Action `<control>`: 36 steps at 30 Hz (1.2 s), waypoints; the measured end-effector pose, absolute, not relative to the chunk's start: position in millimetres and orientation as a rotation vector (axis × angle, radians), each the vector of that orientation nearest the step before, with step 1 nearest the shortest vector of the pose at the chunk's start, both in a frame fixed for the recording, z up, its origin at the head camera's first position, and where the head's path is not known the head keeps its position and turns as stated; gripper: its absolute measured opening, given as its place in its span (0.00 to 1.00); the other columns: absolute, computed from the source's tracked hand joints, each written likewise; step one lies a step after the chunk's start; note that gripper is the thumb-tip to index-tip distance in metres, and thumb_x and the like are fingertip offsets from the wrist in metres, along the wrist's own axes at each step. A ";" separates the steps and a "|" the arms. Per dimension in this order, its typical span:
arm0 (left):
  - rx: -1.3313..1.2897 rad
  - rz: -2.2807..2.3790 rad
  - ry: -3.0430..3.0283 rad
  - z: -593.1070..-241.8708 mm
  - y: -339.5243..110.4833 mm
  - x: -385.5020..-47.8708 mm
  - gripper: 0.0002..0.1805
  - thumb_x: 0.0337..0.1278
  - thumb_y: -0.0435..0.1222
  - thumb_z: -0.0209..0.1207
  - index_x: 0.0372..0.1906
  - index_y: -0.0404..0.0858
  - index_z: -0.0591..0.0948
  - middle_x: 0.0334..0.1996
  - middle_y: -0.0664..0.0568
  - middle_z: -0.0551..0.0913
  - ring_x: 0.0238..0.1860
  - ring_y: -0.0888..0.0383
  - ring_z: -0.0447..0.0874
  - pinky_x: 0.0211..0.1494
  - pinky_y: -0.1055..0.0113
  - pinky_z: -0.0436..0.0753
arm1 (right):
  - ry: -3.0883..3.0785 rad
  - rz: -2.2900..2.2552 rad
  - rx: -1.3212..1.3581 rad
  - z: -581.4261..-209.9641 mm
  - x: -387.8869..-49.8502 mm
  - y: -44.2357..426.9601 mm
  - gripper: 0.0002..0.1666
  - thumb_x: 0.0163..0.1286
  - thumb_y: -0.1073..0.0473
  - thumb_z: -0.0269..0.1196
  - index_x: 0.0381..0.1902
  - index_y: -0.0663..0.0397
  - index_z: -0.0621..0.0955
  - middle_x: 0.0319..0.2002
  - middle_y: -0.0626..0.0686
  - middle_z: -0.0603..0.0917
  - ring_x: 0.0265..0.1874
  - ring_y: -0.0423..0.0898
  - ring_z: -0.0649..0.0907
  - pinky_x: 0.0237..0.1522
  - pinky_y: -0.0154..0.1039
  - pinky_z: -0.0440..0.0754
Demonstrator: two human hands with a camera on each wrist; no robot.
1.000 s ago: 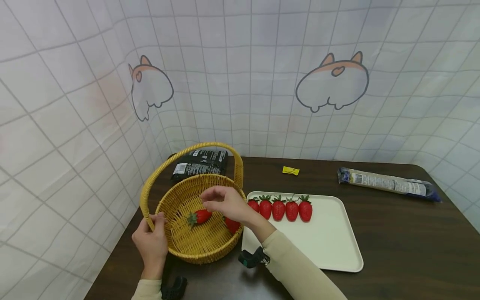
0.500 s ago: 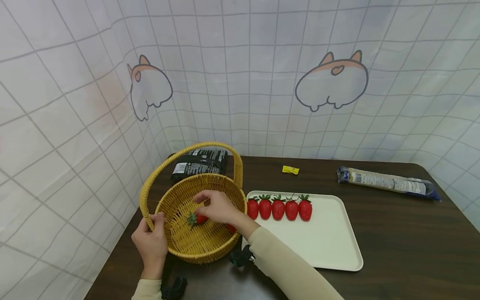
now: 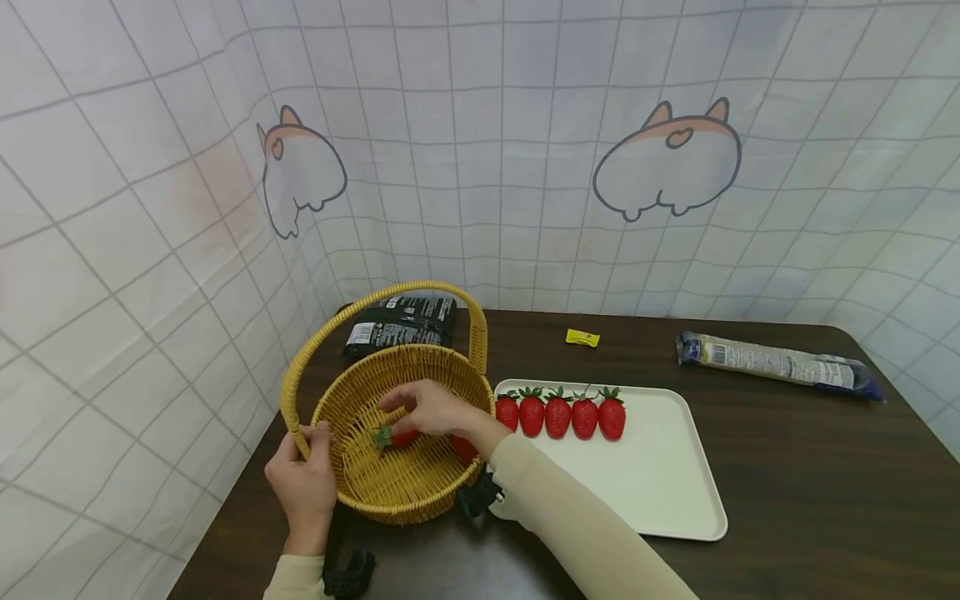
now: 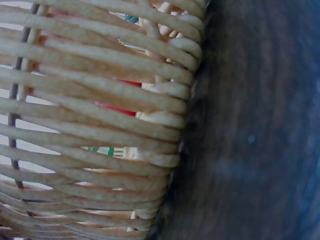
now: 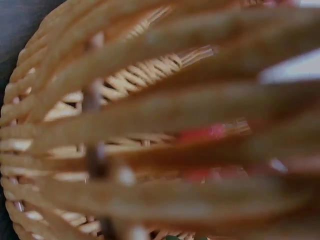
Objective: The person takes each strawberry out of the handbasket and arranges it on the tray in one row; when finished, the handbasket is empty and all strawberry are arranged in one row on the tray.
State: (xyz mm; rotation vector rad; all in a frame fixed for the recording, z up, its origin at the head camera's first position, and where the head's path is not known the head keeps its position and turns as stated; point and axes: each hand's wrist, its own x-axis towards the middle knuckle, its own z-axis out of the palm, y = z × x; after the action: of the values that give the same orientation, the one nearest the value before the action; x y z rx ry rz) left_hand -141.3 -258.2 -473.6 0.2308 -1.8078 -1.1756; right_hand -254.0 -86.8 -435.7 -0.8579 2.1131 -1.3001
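Note:
A yellow woven basket [image 3: 405,504] with a tall arched handle stands on the dark table. At the handle's left base, my left hand [image 3: 303,487] grips it between thumb and fingers. Inside the basket, my right hand [image 3: 435,410] hovers over a strawberry [image 3: 405,438] with green leaves, thumb and fingers bent but apart. The hand partly covers this fruit; whether they touch is unclear. Another strawberry [image 3: 463,450] lies by the basket's right wall, under the right wrist. Both wrist views mostly show basket weave [image 4: 100,95], with bits of red [image 5: 200,134] through the gaps.
Right of the basket, a white tray [image 3: 652,467] carries a row of several strawberries [image 3: 558,415] along its back edge. A black package [image 3: 405,323] lies behind the basket. Farther back are a yellow wrapped piece [image 3: 582,337] and a long plastic packet [image 3: 780,367].
My right hand has moved left and slightly down inside the basket, over the middle strawberry. My left hand keeps its grip on the handle, and the basket stays in place.

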 end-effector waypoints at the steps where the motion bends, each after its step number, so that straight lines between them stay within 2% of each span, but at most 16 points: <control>1: 0.234 -1.172 -1.809 -472.7 -257.7 -141.3 0.11 0.61 0.26 0.60 0.22 0.30 0.81 0.17 0.68 0.77 0.08 0.68 0.54 0.13 0.72 0.58 | 2.112 -1.282 -0.868 -436.3 -254.4 -86.8 0.24 0.64 0.65 0.67 0.59 0.55 0.80 0.56 0.53 0.82 0.57 0.49 0.78 0.54 0.38 0.76; 9: 0.226 -1.174 -1.789 -447.2 -242.1 -129.7 0.12 0.62 0.26 0.59 0.22 0.25 0.79 0.19 0.73 0.76 0.10 0.70 0.61 0.15 0.73 0.61 | 2.161 -1.106 -1.014 -444.0 -253.6 -89.5 0.22 0.63 0.64 0.68 0.56 0.53 0.83 0.53 0.47 0.85 0.52 0.38 0.80 0.53 0.32 0.76; 19: 0.232 -1.190 -1.786 -443.2 -239.1 -128.3 0.11 0.61 0.24 0.59 0.22 0.26 0.79 0.19 0.72 0.76 0.10 0.69 0.59 0.14 0.73 0.60 | 2.197 -0.932 -1.102 -445.6 -246.4 -89.7 0.19 0.58 0.64 0.72 0.49 0.48 0.86 0.43 0.40 0.85 0.41 0.35 0.80 0.43 0.28 0.76; 21: 0.236 -1.190 -1.786 -443.2 -238.7 -127.8 0.11 0.60 0.23 0.59 0.22 0.26 0.79 0.19 0.70 0.77 0.10 0.69 0.60 0.14 0.73 0.61 | 2.178 -0.912 -1.126 -446.0 -245.2 -89.2 0.19 0.57 0.63 0.72 0.48 0.48 0.86 0.41 0.40 0.85 0.37 0.34 0.78 0.40 0.28 0.76; 24: 0.236 -1.181 -1.785 -443.2 -238.5 -127.9 0.10 0.59 0.22 0.59 0.22 0.26 0.79 0.16 0.56 0.80 0.10 0.69 0.60 0.14 0.74 0.60 | 2.118 -0.898 -1.163 -445.7 -244.3 -88.0 0.19 0.57 0.63 0.73 0.48 0.48 0.85 0.39 0.39 0.84 0.33 0.34 0.76 0.36 0.28 0.75; 25: 0.236 -1.179 -1.785 -443.0 -238.4 -128.0 0.10 0.58 0.22 0.59 0.22 0.26 0.79 0.16 0.55 0.80 0.10 0.69 0.60 0.14 0.74 0.60 | 2.102 -0.894 -1.178 -445.5 -244.0 -87.4 0.19 0.57 0.63 0.73 0.48 0.48 0.85 0.39 0.39 0.84 0.32 0.33 0.75 0.35 0.28 0.75; 28: 0.238 -1.173 -1.788 -446.7 -240.6 -130.1 0.10 0.60 0.23 0.59 0.22 0.26 0.79 0.17 0.44 0.80 0.10 0.69 0.60 0.14 0.74 0.60 | 2.046 -0.888 -1.175 -443.6 -242.9 -85.0 0.19 0.57 0.61 0.73 0.48 0.49 0.85 0.38 0.39 0.84 0.33 0.34 0.76 0.37 0.29 0.75; 31: 0.244 -1.174 -1.792 -459.3 -248.1 -136.2 0.11 0.60 0.24 0.59 0.22 0.28 0.80 0.17 0.47 0.80 0.09 0.68 0.59 0.14 0.73 0.60 | 2.020 -0.885 -1.149 -441.4 -241.9 -82.7 0.19 0.58 0.60 0.73 0.49 0.49 0.85 0.37 0.40 0.85 0.34 0.35 0.78 0.38 0.29 0.76; 32: 0.246 -1.171 -1.795 -463.8 -251.0 -138.2 0.11 0.60 0.25 0.60 0.22 0.28 0.80 0.17 0.44 0.80 0.09 0.68 0.58 0.14 0.73 0.60 | 2.015 -0.885 -1.137 -440.9 -241.6 -82.2 0.19 0.58 0.59 0.73 0.49 0.50 0.85 0.37 0.41 0.85 0.35 0.35 0.79 0.38 0.30 0.76; 36: 0.240 -1.175 -1.795 -473.5 -257.4 -142.6 0.11 0.61 0.26 0.61 0.22 0.32 0.81 0.17 0.52 0.80 0.08 0.66 0.58 0.13 0.72 0.59 | 1.988 -0.895 -1.142 -440.5 -241.0 -81.6 0.19 0.58 0.59 0.73 0.49 0.51 0.85 0.39 0.42 0.86 0.35 0.35 0.80 0.38 0.29 0.77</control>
State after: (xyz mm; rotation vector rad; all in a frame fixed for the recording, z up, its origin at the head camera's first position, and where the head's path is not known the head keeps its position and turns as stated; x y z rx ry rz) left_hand -142.6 -257.4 -473.5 0.2396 -1.7945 -1.1749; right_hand -241.0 -81.6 -440.5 -1.1423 1.9882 -0.8947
